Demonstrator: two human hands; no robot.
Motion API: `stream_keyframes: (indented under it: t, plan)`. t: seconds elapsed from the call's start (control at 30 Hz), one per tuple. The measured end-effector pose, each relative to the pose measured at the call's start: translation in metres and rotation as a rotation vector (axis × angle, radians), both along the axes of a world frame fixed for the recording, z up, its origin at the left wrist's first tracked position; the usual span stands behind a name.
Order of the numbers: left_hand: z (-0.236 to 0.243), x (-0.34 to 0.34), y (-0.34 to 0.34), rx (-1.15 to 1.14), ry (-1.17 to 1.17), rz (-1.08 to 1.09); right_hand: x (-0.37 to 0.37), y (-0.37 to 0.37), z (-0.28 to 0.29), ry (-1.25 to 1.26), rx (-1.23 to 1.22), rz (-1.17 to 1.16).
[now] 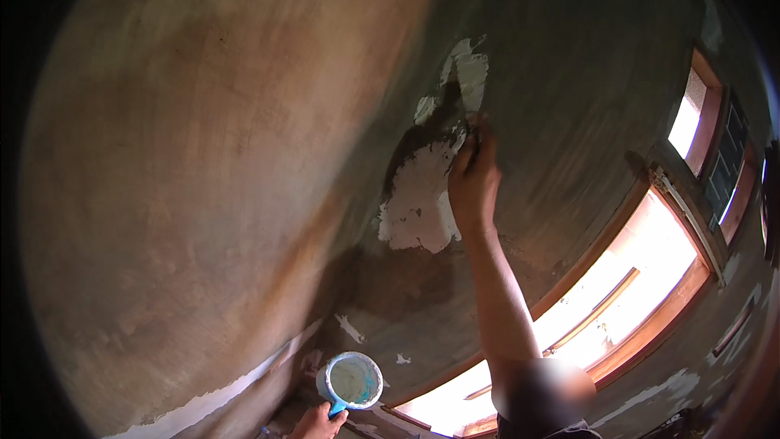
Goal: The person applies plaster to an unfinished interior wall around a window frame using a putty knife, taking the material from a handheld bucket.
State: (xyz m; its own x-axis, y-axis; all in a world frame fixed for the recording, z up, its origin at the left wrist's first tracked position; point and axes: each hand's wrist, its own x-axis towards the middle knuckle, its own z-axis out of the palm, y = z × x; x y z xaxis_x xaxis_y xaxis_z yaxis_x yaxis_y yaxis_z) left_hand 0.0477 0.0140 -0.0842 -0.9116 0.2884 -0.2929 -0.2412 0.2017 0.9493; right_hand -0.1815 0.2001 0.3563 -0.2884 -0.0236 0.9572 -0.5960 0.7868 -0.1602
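Note:
My right hand [475,183] is raised to the grey wall, its fingers closed round a putty knife [470,102]. The knife's blade lies at an upper patch of pale putty, and its exact outline is hard to make out against the patch and shadow. Just below and left of the hand is a larger whitish putty patch [418,199] with ragged edges. Low in the view, my left hand [318,423] grips the handle of a light blue mug [327,384]. Whitish paste with bluish smears shows inside the mug, which is tilted toward me.
A bright window opening [605,301] with a wooden frame lies right of my forearm. Farther right are a smaller window [691,114] and a dark grille [725,154]. A brown wall [219,154] fills the left side, with a white strip [219,394] along its lower part.

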Motion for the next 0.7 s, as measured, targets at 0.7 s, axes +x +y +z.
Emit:
stream_keyframes:
  t: [0.7]
  plan:
    - [0.041, 0.004, 0.006, 0.228, -0.35, 0.026, -0.015, -0.025, -0.107, -0.162, -0.138, 0.045]
